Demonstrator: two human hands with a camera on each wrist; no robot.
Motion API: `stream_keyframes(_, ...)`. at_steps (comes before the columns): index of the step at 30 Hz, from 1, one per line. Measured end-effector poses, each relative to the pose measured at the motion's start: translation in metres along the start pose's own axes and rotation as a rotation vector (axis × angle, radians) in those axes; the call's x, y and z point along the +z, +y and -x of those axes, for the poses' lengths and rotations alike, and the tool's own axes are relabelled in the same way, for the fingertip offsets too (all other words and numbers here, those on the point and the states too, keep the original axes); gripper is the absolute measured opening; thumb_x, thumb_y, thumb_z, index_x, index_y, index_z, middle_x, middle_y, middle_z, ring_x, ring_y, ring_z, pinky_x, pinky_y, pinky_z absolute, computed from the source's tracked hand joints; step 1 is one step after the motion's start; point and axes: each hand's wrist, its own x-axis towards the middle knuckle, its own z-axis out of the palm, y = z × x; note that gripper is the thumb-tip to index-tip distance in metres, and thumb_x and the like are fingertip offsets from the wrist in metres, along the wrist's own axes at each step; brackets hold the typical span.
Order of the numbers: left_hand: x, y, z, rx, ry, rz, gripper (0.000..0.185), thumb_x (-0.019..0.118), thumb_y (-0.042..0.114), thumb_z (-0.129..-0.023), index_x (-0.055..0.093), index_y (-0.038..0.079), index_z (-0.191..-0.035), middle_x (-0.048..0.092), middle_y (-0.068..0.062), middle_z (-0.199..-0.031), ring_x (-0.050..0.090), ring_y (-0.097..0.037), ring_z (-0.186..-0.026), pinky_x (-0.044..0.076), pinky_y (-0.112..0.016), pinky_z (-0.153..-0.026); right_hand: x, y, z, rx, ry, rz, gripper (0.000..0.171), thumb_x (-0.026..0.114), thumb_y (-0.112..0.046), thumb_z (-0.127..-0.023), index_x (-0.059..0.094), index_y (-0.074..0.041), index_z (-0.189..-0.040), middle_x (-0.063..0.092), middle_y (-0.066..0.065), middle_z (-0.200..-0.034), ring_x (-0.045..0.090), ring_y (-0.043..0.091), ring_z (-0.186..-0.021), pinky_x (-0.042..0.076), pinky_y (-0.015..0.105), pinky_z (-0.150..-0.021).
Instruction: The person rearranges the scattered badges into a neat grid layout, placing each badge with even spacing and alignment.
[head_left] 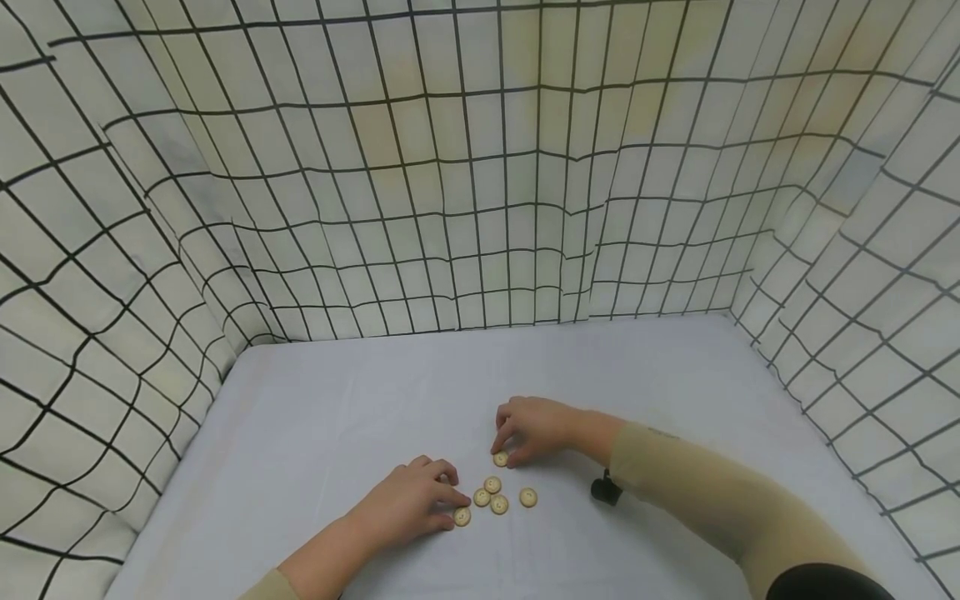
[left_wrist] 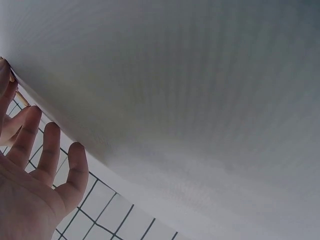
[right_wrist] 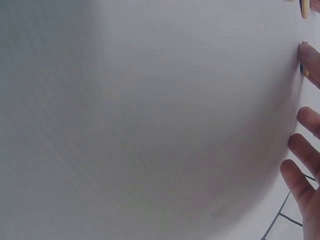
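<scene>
Both hands lie low on the white table [head_left: 315,433] in the head view, fingers bent down onto small tan buttons. The right hand [head_left: 536,429] has its thumb and forefinger closed around one button [head_left: 500,458], which lies flat on the cloth just under the fingertips. The left hand [head_left: 412,500] presses its curled fingers onto the table; the fingertips touch the nearest buttons of a small cluster [head_left: 495,497] that lies between the two hands. Each button is a round disc lying flat, face up, so it has no long axis. A small black object [head_left: 604,488] sits beside the right forearm. Checked fabric walls [head_left: 480,167] stand around the table.

From the left wrist view, the left hand [left_wrist: 30,185] shows four fingers fairly straight and a little spread, tips against the white surface; a thin tan edge [left_wrist: 21,97] shows near them.

From the right wrist view, the right hand [right_wrist: 305,170] shows only fingertips at the picture border, and I cannot tell the grip here.
</scene>
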Motion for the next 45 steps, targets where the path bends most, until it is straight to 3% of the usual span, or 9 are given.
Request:
stream_keyframes(20, 0.001, -0.001, 0.0, 0.006, 0.007, -0.02, 0.03, 0.078, 0.038, -0.083, 0.076, 0.035, -0.113, 0.06, 0.007, -0.114, 0.053, -0.015, -0.1, 0.046, -0.038, -0.074, -0.003, 0.0, -0.001, 0.038, 0.015, -0.043, 0.024, 0.078, -0.039, -0.085, 0.076, -0.035, -0.108, 0.058, -0.012, -0.108, 0.052, 0.007, -0.101, 0.044, 0.029, -0.092)
stream_keyframes(27, 0.003, -0.002, 0.0, 0.004, 0.012, -0.02, 0.028, 0.077, 0.038, -0.084, 0.076, 0.036, -0.111, 0.06, 0.007, -0.114, 0.053, -0.015, -0.101, 0.045, -0.038, -0.074, -0.008, 0.001, -0.005, 0.037, 0.034, -0.03, 0.026, 0.078, -0.04, -0.084, 0.076, -0.033, -0.109, 0.057, -0.012, -0.103, 0.052, 0.005, -0.096, 0.044, 0.027, -0.088)
stream_keyframes(45, 0.003, 0.002, 0.0, 0.024, 0.043, -0.04, 0.026, 0.078, 0.037, -0.083, 0.077, 0.035, -0.109, 0.062, 0.008, -0.111, 0.054, -0.015, -0.099, 0.044, -0.035, -0.069, -0.02, 0.022, -0.03, 0.162, 0.09, -0.086, 0.028, 0.079, -0.039, -0.083, 0.076, -0.031, -0.109, 0.058, -0.012, -0.099, 0.054, 0.007, -0.093, 0.046, 0.028, -0.086)
